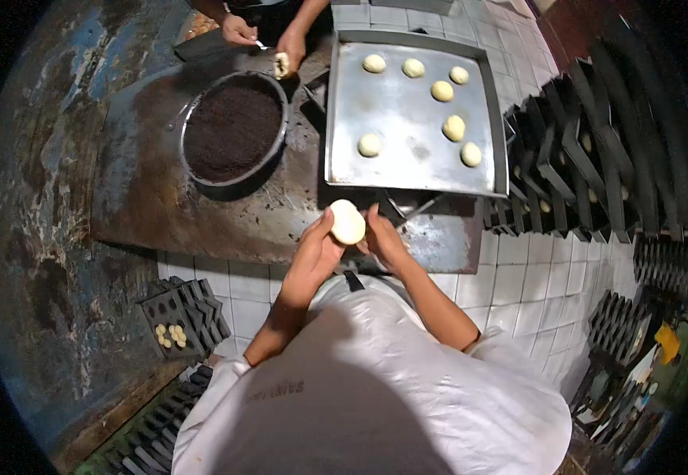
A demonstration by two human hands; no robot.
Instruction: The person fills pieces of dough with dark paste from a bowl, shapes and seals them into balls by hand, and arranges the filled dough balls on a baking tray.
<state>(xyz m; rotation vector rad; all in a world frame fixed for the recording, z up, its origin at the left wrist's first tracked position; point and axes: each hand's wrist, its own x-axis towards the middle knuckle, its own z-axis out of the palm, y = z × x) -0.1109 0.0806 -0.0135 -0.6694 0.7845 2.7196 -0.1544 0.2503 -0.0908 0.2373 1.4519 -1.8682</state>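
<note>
One pale dough round (348,222), gripped by the left hand (315,255)

It sits before the torso (344,364); the right hand (386,241) cups close at three o'clock, contact unclear. Light, even pressure should best avoid tearing. At one o'clock lies a metal tray (407,172) of seven dough balls (441,91); at ten, a pan (285,119) of dark crumbs (231,131).

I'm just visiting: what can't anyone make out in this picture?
In the head view:
- Underside of the held dough: facing away, hidden by its own top.
- Floor of the round pan: covered by dark crumbs.
- Head of the co-worker: cut off by the top edge.
- Lettering on the shirt: too small and blurred.
</note>
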